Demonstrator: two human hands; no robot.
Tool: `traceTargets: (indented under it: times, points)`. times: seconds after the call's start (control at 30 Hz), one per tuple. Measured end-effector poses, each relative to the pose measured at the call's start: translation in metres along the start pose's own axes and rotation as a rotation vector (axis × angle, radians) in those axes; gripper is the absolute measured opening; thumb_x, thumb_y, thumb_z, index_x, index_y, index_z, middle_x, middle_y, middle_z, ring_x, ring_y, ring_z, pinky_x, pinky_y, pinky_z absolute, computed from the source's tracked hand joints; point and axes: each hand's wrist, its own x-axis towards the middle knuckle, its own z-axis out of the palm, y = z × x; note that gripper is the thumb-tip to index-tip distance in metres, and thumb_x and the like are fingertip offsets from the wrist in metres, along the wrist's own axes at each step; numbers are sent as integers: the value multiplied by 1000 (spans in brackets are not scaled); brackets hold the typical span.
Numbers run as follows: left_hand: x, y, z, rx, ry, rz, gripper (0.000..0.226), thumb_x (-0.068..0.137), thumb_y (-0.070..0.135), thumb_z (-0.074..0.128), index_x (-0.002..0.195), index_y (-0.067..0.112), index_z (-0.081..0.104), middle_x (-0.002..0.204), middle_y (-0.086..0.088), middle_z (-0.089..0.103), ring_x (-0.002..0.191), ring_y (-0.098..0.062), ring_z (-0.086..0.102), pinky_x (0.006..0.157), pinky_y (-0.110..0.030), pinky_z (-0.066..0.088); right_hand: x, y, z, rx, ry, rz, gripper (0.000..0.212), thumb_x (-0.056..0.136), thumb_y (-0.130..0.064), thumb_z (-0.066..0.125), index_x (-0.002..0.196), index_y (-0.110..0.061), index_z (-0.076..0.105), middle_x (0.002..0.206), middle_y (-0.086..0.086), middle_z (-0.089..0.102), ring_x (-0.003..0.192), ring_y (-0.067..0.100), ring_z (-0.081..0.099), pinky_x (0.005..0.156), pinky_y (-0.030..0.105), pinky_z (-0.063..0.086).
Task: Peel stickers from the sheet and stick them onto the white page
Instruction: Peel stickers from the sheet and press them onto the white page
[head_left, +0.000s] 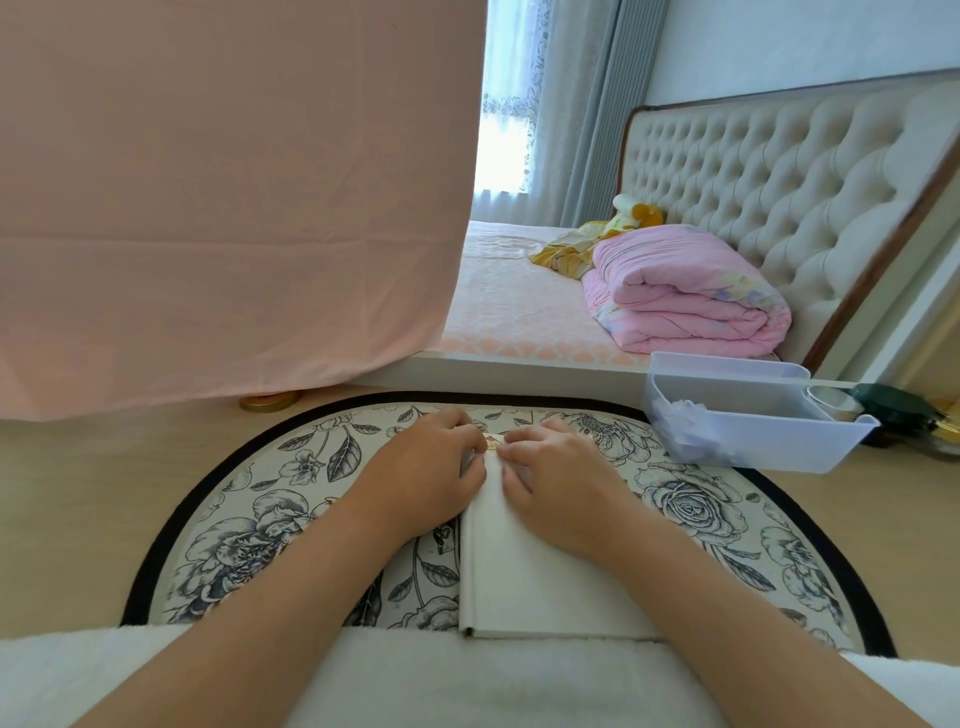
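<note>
A white book with a blank white page (524, 577) lies on a floral rug in front of me. Both hands sit at its far end, fingers curled. My left hand (426, 473) and my right hand (556, 483) meet at a small gold and pink sticker piece (493, 441), and their fingertips pinch it between them. The hands hide most of the sticker sheet, so its size and the other stickers cannot be made out.
The round floral rug (260, 530) with a black border lies on a wooden floor. A clear plastic bin (753, 421) with white scraps stands at the right. A bed with a folded pink quilt (685, 296) is behind. A pink cloth (234, 197) hangs at the left.
</note>
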Motion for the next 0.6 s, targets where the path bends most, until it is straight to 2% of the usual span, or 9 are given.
traceTargets:
  times: [0.13,0.23,0.33,0.5,0.6]
  points:
    - [-3,-1,1,39,3,29,25,97,34,49,105,23,70,112,11,55,101,-9,53,80,-33,52,0,-1,1,-7,-19,-6,59,89,-44,20,121,-23,65,128,-6,59,115,20,48,96,41,44]
    - [-3,1,1,83,6,29,28,98,34,47,107,23,71,108,7,51,89,-9,51,72,-33,52,3,-2,1,-34,-100,0,49,96,-39,29,140,-29,49,140,-3,45,129,21,36,105,42,34]
    - [-4,4,1,103,-3,17,29,98,31,45,111,23,69,103,6,52,91,-10,51,76,-34,52,8,-4,-1,-50,-145,-5,47,97,-36,35,143,-31,41,141,-2,39,129,22,32,105,44,32]
    - [-4,7,1,144,-9,-7,31,99,32,42,113,25,69,107,8,54,95,-9,52,76,-33,53,4,0,0,-56,-104,-20,45,99,-37,35,140,-25,49,142,-3,44,129,22,36,105,42,33]
    - [-3,8,-1,159,-42,-13,34,100,33,40,119,27,67,111,7,53,98,-9,50,77,-30,51,0,2,0,-36,-97,-27,54,94,-42,27,135,-23,56,141,-4,49,127,20,38,104,39,33]
